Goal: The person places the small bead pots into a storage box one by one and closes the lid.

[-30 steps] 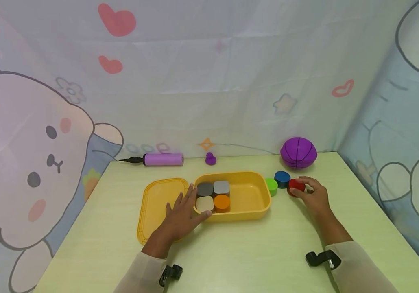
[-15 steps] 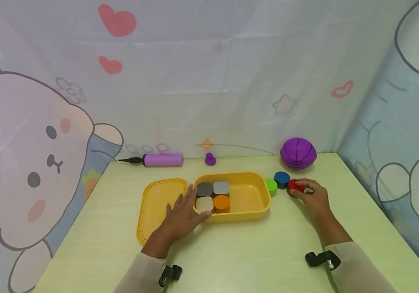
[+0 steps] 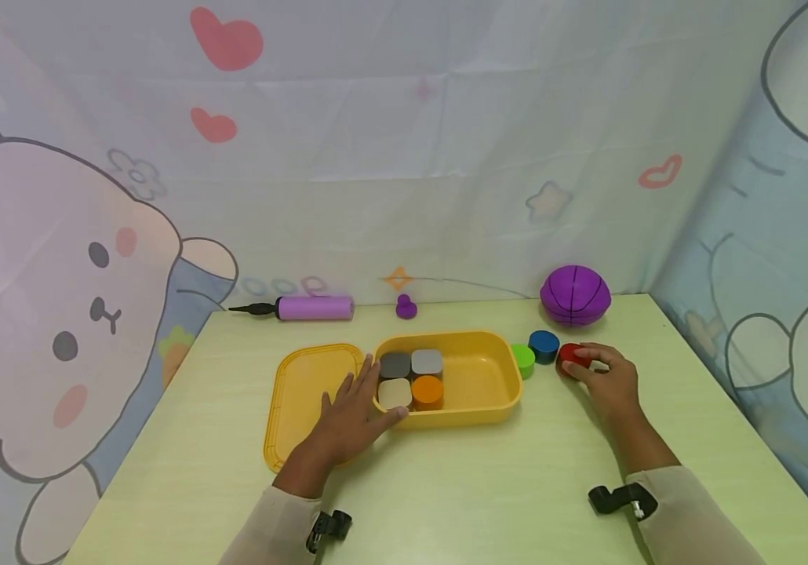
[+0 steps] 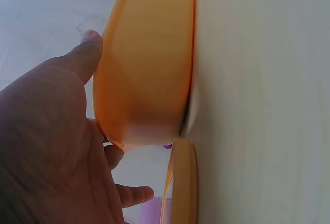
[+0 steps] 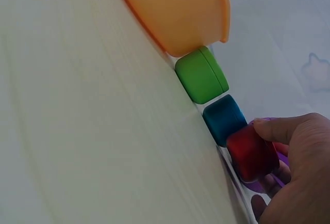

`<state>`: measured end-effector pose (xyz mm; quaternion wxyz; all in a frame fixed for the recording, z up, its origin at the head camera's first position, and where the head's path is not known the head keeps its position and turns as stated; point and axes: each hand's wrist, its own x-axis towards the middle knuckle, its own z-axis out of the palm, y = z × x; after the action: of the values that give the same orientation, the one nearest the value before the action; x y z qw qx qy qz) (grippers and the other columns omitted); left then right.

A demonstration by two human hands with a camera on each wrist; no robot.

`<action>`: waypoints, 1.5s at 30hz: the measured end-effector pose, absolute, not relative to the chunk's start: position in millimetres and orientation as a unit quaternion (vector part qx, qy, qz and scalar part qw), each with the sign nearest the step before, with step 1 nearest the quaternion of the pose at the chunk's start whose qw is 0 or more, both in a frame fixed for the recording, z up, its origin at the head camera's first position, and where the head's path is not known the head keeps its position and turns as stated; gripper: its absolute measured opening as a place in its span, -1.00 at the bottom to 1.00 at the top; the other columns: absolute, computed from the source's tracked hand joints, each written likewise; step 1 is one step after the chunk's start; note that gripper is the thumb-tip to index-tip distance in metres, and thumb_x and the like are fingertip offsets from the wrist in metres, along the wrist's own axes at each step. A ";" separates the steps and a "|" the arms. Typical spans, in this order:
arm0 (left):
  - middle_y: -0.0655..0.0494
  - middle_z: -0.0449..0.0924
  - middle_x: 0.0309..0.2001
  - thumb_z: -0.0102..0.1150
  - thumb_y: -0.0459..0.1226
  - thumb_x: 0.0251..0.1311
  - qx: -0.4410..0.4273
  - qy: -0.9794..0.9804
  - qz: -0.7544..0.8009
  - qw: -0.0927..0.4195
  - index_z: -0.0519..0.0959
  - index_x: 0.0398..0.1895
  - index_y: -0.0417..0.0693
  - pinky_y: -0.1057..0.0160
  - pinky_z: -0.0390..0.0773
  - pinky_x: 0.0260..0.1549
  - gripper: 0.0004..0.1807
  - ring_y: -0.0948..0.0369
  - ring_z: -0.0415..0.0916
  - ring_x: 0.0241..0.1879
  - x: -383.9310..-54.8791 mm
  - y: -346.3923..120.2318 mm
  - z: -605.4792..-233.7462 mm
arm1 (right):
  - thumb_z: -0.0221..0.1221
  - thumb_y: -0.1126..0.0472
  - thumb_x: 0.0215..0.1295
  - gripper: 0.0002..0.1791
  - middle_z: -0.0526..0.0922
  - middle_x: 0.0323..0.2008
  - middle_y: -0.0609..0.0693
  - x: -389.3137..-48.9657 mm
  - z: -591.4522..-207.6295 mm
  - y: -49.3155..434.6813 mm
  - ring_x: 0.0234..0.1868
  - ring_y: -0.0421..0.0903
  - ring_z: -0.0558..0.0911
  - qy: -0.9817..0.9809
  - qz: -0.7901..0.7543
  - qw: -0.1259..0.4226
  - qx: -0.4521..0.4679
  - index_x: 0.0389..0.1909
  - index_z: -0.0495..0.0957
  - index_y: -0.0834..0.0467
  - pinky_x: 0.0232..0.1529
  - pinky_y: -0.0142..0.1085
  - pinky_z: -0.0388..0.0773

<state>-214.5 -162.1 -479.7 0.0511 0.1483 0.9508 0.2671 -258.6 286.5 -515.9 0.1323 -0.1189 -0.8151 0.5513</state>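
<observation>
My right hand [image 3: 609, 382] pinches a small red round block [image 5: 252, 154] between thumb and fingers, at the right end of a row. Left of it, in the head view, stand a blue round block [image 3: 544, 347] and a lime green one [image 3: 524, 360]. The green block is beside the right end of a yellow plastic box [image 3: 482, 416]. With fingers spread, my left hand [image 3: 351, 416] rests on the box's left end, its thumb at the front rim. Inside the box's left half sit a dark grey block [image 3: 395, 364], a light grey, a cream and an orange one [image 3: 428, 392].
A yellow lid [image 3: 305, 392] lies left of the box, partly under my left hand. Along the back edge are a purple hand pump [image 3: 314, 308], a small purple knobbed piece [image 3: 406, 307] and a purple ball [image 3: 576, 295]. A printed cloth hangs behind the table.
My right hand has shifted the red block slightly to the right, away from the blue one. The left hand and the box have stayed in place.
</observation>
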 end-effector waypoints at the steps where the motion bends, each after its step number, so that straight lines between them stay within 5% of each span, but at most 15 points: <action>1: 0.23 -0.39 0.84 -0.01 0.47 0.47 0.148 0.951 0.266 0.051 -0.23 0.85 0.18 -0.70 -0.34 0.54 0.15 -0.27 -0.21 0.79 -214.6 -162.2 -479.7 | 0.45 0.16 0.44 -0.57 0.57 0.47 0.12 -258.3 -515.6 286.1 0.49 0.06 0.47 -0.816 0.550 0.135 -0.118 0.20 0.71 0.31 0.22 -0.38 0.40; 10: 0.22 -0.39 0.84 -0.03 0.49 0.45 0.148 0.949 0.273 0.054 -0.23 0.85 0.20 -0.69 -0.35 0.54 0.15 -0.25 -0.24 0.80 -217.2 -161.7 -481.0 | 0.45 0.21 0.44 -0.63 0.58 0.48 0.14 -255.1 -507.3 282.2 0.57 0.12 0.44 -0.816 0.531 0.194 -0.119 0.15 0.71 0.31 0.37 -0.10 0.37; 17: 0.18 -0.37 0.85 -0.01 0.48 0.46 0.144 0.950 0.270 0.053 -0.20 0.85 0.17 -0.71 -0.33 0.53 0.15 -0.28 -0.20 0.79 -216.0 -161.7 -480.8 | 0.49 0.27 0.39 -0.67 0.64 0.42 0.16 -255.0 -506.9 277.1 0.48 0.10 0.51 -0.812 0.521 0.246 -0.097 0.07 0.73 0.35 0.21 -0.21 0.36; 27: 0.19 -0.36 0.85 -0.02 0.48 0.46 0.146 0.951 0.267 0.048 -0.18 0.85 0.17 -0.72 -0.31 0.52 0.14 -0.27 -0.19 0.79 -217.8 -162.4 -483.9 | 0.53 0.37 0.30 -0.72 0.70 0.33 0.20 -254.1 -502.1 261.7 0.21 -0.57 0.42 -0.799 0.521 0.299 -0.017 -0.02 0.77 0.36 0.15 -0.14 0.35; 45: 0.19 -0.37 0.85 -0.01 0.48 0.46 0.145 0.947 0.280 0.054 -0.22 0.85 0.21 -0.70 -0.35 0.53 0.15 -0.26 -0.22 0.80 -217.8 -163.7 -484.3 | 0.55 0.41 0.23 -0.73 0.72 0.28 0.24 -250.7 -476.5 224.3 0.23 -0.48 0.52 -0.786 0.537 0.295 0.083 -0.06 0.81 0.33 0.15 -0.61 0.39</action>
<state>-217.8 -163.7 -484.3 0.0541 0.1446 0.9474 0.2802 -250.7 224.3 -476.5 0.2950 0.0826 -0.7861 0.5369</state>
